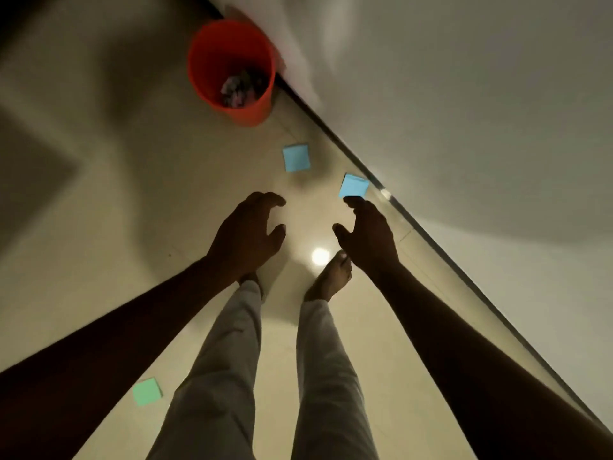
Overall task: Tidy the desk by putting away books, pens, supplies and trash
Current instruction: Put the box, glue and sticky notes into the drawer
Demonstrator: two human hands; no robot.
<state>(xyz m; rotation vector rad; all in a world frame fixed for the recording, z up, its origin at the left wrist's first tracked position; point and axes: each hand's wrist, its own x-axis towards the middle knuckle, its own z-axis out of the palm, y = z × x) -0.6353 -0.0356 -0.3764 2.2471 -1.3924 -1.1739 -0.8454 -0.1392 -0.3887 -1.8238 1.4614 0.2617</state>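
Nearest the lens are two bare forearms and a pair of pale grey trouser legs (225,360), reaching down over a glossy beige tiled floor (132,227).

Far left and low in the view, a small square mint-green sticky note (147,392) lies flat on the floor, just beside the left leg and under the left forearm.

The left hand (248,234) hangs above the floor with its fingers loosely curled and its thumb spread; it holds nothing.

Above it, well apart, a round red plastic bucket (232,71) stands against the dark skirting strip (331,134). Crumpled scraps (240,89) lie at its bottom, too blurred to name.

Right of the bucket and nearer the person, a square light-blue sticky note (296,157) lies on the floor. A round glare of light (320,256) shows on the tiles between the hands, next to a bare foot (331,277).

The right hand (368,227) is also loosely curled, with the thumb held well apart from the fingers. Its fingertips (351,201) meet the lower edge of a second light-blue sticky note (353,185) near the skirting. Whether they touch the note or only overlap it cannot be told.

A plain pale wall (464,127) fills the right side.
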